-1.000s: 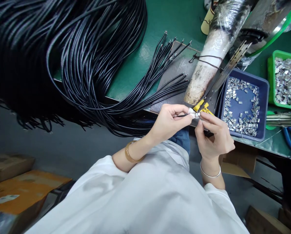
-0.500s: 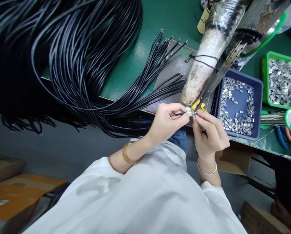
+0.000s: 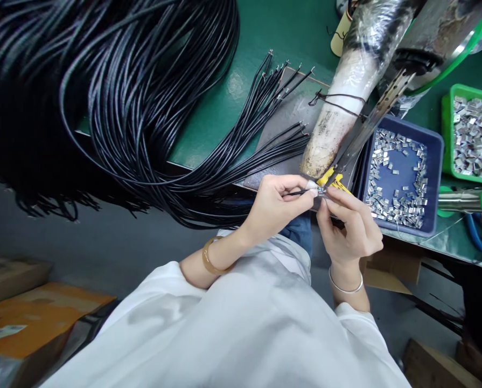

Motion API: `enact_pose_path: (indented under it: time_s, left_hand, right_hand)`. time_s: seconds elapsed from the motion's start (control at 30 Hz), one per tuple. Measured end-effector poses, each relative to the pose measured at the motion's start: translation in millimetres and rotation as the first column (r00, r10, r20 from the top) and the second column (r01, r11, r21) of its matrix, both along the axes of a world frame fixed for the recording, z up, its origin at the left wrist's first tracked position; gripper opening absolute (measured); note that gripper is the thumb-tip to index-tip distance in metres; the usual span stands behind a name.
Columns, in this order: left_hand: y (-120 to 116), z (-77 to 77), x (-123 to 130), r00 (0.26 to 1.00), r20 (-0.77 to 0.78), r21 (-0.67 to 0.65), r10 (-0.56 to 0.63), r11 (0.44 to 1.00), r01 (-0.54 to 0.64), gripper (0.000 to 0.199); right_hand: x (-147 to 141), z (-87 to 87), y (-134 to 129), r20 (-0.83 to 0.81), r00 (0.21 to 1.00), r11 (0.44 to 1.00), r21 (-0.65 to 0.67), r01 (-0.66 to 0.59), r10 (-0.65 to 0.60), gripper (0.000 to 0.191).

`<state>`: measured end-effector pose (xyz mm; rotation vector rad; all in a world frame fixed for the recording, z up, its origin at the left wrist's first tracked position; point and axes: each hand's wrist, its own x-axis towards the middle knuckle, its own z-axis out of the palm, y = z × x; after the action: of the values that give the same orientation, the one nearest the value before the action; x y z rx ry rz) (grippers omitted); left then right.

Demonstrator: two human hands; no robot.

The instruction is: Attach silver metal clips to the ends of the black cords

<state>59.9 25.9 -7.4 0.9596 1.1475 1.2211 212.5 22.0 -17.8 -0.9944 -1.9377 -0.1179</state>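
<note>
My left hand (image 3: 279,202) pinches a black cable (image 3: 292,193) near its end, thumb against forefinger. A small shiny metal connector (image 3: 320,190) shows at the cable's end, just past the left fingertips. On the connector's other side is my right hand (image 3: 348,223), thumb and forefinger drawn close together beside the metal. What lies between those right fingertips is too small to make out. Right above them, the narrow end of a slotted metal soldering iron (image 3: 386,97) slants down beside yellow pieces (image 3: 337,182) and a wrapped white tube (image 3: 333,113).
A large bundle of black cables (image 3: 144,108) covers the left side of the green table (image 3: 265,27). To the right stand a blue tray (image 3: 437,178) and a green tray (image 3: 448,134) of small metal parts, a solder spool (image 3: 461,199) and orange-and-blue-handled pliers (image 3: 475,234).
The view has shifted slightly, so the table things appear a little further right. My right thumb has come down and left a little from the connector. The left hand keeps its pinch on the cable.
</note>
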Motion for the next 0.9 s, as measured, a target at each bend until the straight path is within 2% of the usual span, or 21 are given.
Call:
enact_pose_path:
  time_s: [0.13,0.27,0.4,0.5,0.57,0.63,0.73,0.8,0.9]
  left_hand:
    - [0,0.1,-1,1.000,0.022,-0.017,-0.013,1.000,0.013,0.010]
    - [1,0.6,-4,0.995,0.040,-0.012,-0.086,0.996,0.087,0.008]
    - [0,0.4,-4,0.988,0.087,-0.020,-0.126,0.992,0.128,0.005]
    - [-1,-0.2,-2,0.990,0.088,-0.019,-0.109,0.994,0.111,0.005]
    - [-1,-0.3,0,0.992,0.091,-0.018,-0.091,0.996,0.093,0.006]
    - [-1,-0.1,0,0.992,0.095,-0.016,-0.079,0.997,0.081,0.007]
    - [-1,-0.1,0,0.994,0.080,-0.018,-0.079,0.997,0.081,0.008]
    - [-1,-0.8,0,0.995,0.070,-0.016,-0.076,0.997,0.077,0.009]
    - [0,-2.7,1,0.996,0.069,0.003,-0.057,0.998,0.057,0.009]
  right_hand:
    - [1,-2.8,0,-0.007,1.000,1.000,0.014,0.022,-0.022,0.023]
    - [1,-3.0,-3,-0.043,0.999,0.999,-0.014,0.030,-0.031,0.020]
    - [10,2.7,-8,-0.204,0.979,0.994,-0.108,-0.001,-0.021,0.011]
    - [20,9.1,-10,-0.420,0.905,0.998,0.010,-0.067,0.065,0.010]
    - [24,11.7,-10,-0.504,0.857,0.994,0.077,-0.077,0.106,0.024]
    - [22,12.3,-9,-0.485,0.873,0.999,0.018,-0.049,0.052,0.036]
    - [14,10.9,-9,-0.327,0.944,0.993,-0.113,0.017,-0.054,0.031]
    - [8,9.4,-9,-0.215,0.975,0.991,-0.131,0.027,-0.055,0.023]
    - [2,6.6,-7,-0.113,0.994,0.992,-0.125,-0.014,0.000,0.021]
